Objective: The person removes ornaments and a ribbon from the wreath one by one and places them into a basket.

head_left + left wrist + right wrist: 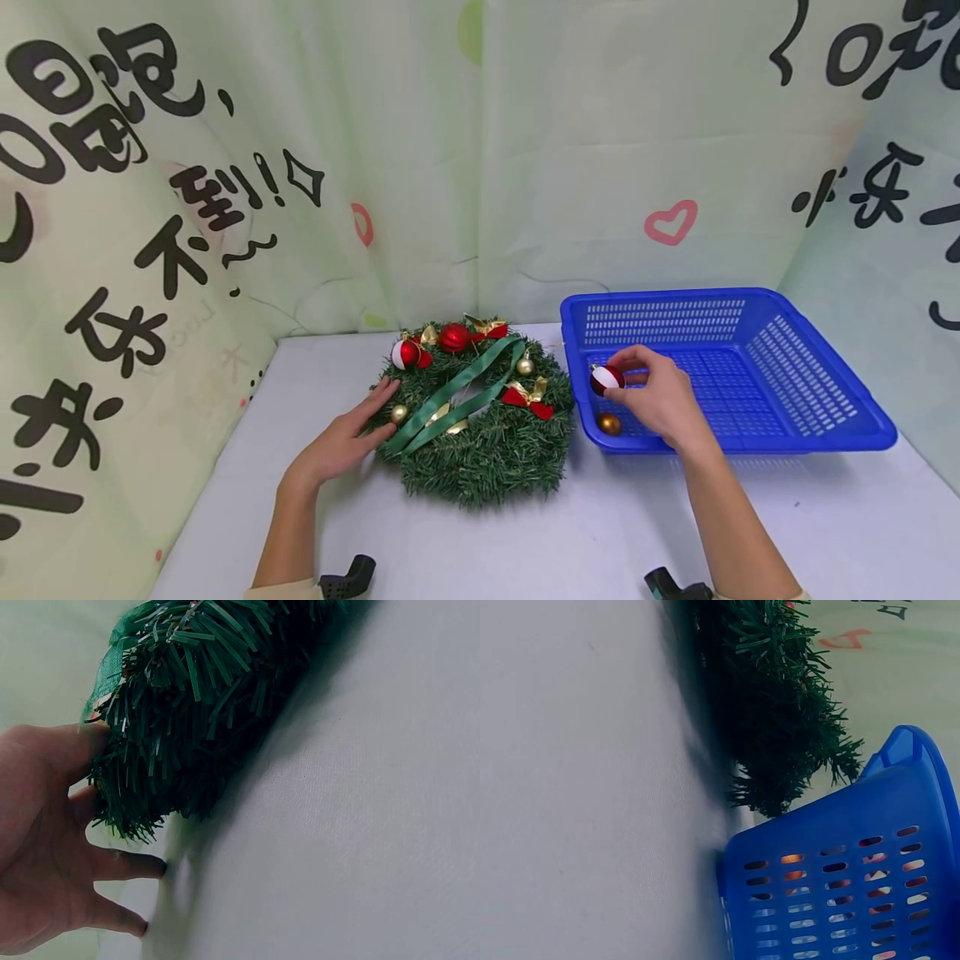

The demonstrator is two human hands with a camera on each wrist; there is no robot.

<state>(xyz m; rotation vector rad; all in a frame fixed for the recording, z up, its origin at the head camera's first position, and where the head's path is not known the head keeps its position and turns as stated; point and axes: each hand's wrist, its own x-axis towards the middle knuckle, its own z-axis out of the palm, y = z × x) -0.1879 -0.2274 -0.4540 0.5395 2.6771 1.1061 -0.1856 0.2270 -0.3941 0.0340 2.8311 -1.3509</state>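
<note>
In the head view, we find the right hand (654, 396) at the left end of the blue basket (675, 295), its thumb and fingers closed in a pinch on a red-and-white ball (607, 380); a bronze-coloured ball (609, 424) lies just below, in the basket's near left corner. The wreath (487, 475) rests on the desk (525, 550) directly to the left of that hand, just beside the basket. We judge this leftward relation, across the basket's rim, to be the governing one. The green ribbon (453, 388) slants over the wreath from upper right to lower left, ending by the left hand (347, 440), which touches the wreath's left edge with fingers spread. In the left wrist view, we note the left hand's upper digits against the greenery and two lower fingertips at the desk, gripping nothing. In the right wrist view, wreath and basket stand close together; we cannot make out the right hand's grasp there.
</note>
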